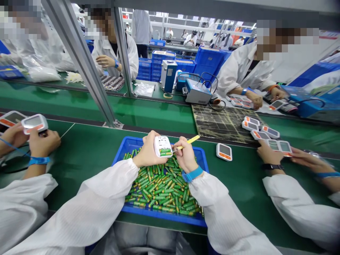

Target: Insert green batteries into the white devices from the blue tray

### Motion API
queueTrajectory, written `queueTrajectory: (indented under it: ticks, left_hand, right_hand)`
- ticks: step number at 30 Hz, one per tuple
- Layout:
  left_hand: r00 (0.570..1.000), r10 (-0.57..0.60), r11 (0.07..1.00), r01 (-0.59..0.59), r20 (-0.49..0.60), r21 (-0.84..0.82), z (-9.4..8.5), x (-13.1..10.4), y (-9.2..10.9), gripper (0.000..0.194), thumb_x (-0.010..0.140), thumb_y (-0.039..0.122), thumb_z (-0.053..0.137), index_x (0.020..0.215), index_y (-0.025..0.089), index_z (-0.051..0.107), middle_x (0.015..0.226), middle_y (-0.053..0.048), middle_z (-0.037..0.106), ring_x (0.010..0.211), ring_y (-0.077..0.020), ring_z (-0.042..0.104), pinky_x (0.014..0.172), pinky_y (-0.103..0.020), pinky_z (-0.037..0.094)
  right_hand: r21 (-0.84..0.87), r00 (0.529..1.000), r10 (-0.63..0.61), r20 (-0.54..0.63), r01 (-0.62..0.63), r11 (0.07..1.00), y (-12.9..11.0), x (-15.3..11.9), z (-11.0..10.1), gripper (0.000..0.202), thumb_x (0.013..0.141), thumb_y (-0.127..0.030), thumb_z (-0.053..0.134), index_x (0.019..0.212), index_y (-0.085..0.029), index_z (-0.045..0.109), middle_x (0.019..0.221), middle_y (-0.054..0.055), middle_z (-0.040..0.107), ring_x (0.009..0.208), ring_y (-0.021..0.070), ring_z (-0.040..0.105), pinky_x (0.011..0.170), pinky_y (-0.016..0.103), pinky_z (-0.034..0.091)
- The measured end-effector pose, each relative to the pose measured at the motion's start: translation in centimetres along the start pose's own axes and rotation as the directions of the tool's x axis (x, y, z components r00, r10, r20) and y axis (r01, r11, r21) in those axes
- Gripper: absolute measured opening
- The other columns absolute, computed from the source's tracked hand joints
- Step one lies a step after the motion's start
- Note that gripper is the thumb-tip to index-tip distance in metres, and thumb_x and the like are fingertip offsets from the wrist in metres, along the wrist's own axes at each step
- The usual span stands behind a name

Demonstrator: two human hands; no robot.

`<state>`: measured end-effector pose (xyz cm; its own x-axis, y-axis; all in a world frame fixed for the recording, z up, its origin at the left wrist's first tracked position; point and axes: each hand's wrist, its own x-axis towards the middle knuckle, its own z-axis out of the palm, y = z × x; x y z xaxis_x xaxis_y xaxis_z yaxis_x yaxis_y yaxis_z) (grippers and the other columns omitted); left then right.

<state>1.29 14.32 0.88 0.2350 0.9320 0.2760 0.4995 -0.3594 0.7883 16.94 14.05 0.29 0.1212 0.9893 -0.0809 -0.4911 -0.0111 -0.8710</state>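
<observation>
A white device [163, 143] is gripped in my left hand [148, 150], its back turned up toward me. Green batteries [165, 152] lie in the open compartment at its lower edge. My right hand [185, 156] is closed on a thin tool with a yellow handle [193, 139], and the tool's tip is at the device's right side. Both hands are above a blue tray [203, 159] full of loose green and gold batteries [162, 189]. A blue band circles my right wrist.
One white and orange device [224, 152] lies right of the tray. Neighbours' hands hold devices at far left [44, 141] and right [269, 154]. Behind stand a metal post [87, 71], a dark patterned mat [220, 122], more devices [251, 124] and blue-grey equipment [198, 92].
</observation>
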Motion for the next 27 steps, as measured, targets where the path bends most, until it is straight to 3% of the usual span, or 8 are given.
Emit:
queueTrajectory:
  ticks: [3,6,10,15,23,25,27]
  left_hand:
    - [0.984,0.149,0.952,-0.169,0.093,0.257,0.5,0.1,-0.3,0.061,0.049,0.031,0.074,0.099,0.021,0.041,0.101,-0.006,0.051,0.099,-0.0284,0.051,0.089,-0.046,0.035]
    - [0.957,0.214,0.892,-0.273,0.197,0.361,0.9,0.1,-0.7,0.056,0.052,0.033,0.070,0.099,0.020,0.042,0.102,-0.008,0.051,0.100,-0.0299,0.051,0.089,-0.048,0.031]
    - [0.966,0.194,0.901,-0.243,0.168,0.360,0.8,0.0,-0.4,0.057,0.053,0.035,0.069,0.101,0.020,0.042,0.102,-0.007,0.051,0.098,-0.0290,0.051,0.088,-0.047,0.031]
    - [0.987,0.103,0.955,-0.133,0.125,0.265,0.5,0.0,-0.1,0.062,0.050,0.035,0.072,0.099,0.022,0.037,0.101,-0.004,0.051,0.095,-0.0264,0.051,0.087,-0.044,0.032]
    - [0.983,0.101,0.949,-0.141,0.155,0.280,0.5,0.0,-0.1,0.062,0.049,0.036,0.073,0.097,0.022,0.037,0.101,-0.004,0.050,0.094,-0.0263,0.050,0.085,-0.044,0.032]
    - [0.981,0.112,0.942,-0.156,0.159,0.297,0.6,0.1,-0.3,0.062,0.049,0.038,0.074,0.097,0.022,0.037,0.101,-0.005,0.050,0.094,-0.0268,0.050,0.085,-0.044,0.032]
    - [0.974,0.146,0.924,-0.196,0.170,0.329,0.8,0.1,-0.6,0.061,0.049,0.040,0.074,0.096,0.022,0.039,0.101,-0.006,0.051,0.096,-0.0282,0.050,0.085,-0.045,0.031]
  right_hand:
    - [-0.009,0.996,0.059,0.060,-0.058,0.998,-0.2,-0.6,0.6,0.033,0.059,-0.019,0.058,0.054,-0.023,0.026,0.032,-0.012,0.027,0.032,0.0046,0.025,0.055,0.023,0.046]
    - [-0.048,0.997,-0.076,0.018,0.077,0.996,-0.5,-1.3,1.3,0.032,0.060,-0.016,0.061,0.055,-0.023,0.029,0.037,-0.012,0.030,0.032,0.0046,0.026,0.043,0.021,0.035]
    - [-0.154,0.973,-0.230,-0.023,0.224,0.962,-0.7,-1.8,1.3,0.032,0.061,-0.014,0.063,0.055,-0.023,0.032,0.038,-0.011,0.033,0.033,0.0061,0.026,0.037,0.023,0.019]
    - [-0.247,0.962,-0.266,0.063,0.273,0.930,-0.2,-2.2,1.3,0.031,0.064,-0.014,0.062,0.057,-0.024,0.034,0.040,-0.011,0.036,0.037,0.0078,0.028,0.040,0.024,0.022]
    - [-0.280,0.956,-0.280,0.086,0.293,0.914,0.4,-2.3,1.2,0.028,0.066,-0.014,0.059,0.059,-0.024,0.033,0.045,-0.010,0.036,0.042,0.0101,0.029,0.045,0.026,0.024]
    - [-0.345,0.945,-0.311,0.105,0.328,0.880,0.7,-2.4,1.0,0.028,0.068,-0.015,0.057,0.060,-0.025,0.032,0.048,-0.009,0.035,0.046,0.0112,0.030,0.048,0.027,0.025]
    - [-0.466,0.912,-0.380,0.154,0.406,0.786,1.0,-2.7,0.9,0.028,0.071,-0.016,0.056,0.060,-0.024,0.032,0.051,-0.007,0.035,0.049,0.0124,0.032,0.051,0.028,0.026]
